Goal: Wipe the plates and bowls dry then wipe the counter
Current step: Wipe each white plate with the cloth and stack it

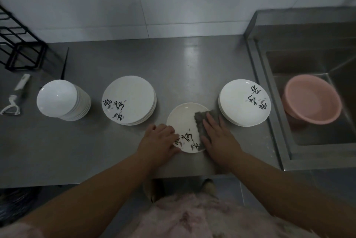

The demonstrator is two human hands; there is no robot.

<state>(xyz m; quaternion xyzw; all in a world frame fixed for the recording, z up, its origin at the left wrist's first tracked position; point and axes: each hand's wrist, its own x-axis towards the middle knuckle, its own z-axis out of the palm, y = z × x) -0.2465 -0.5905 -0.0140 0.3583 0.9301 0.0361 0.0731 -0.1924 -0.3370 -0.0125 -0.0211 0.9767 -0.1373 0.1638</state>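
A single white plate (183,120) with black brush lettering lies on the steel counter (96,151) near its front edge. My left hand (159,141) holds the plate's left rim, thumb on top. My right hand (217,135) presses flat on a grey cloth (200,120) spread over the plate's right side. A stack of matching plates (129,100) stands to the left, another plate stack (243,102) to the right. A stack of white bowls (61,100) stands further left.
A steel sink (308,91) at the right holds a pink plastic basin (312,98). A black wire rack (21,44) stands at the back left, with a white peeler (14,97) in front of it. A tiled wall runs behind.
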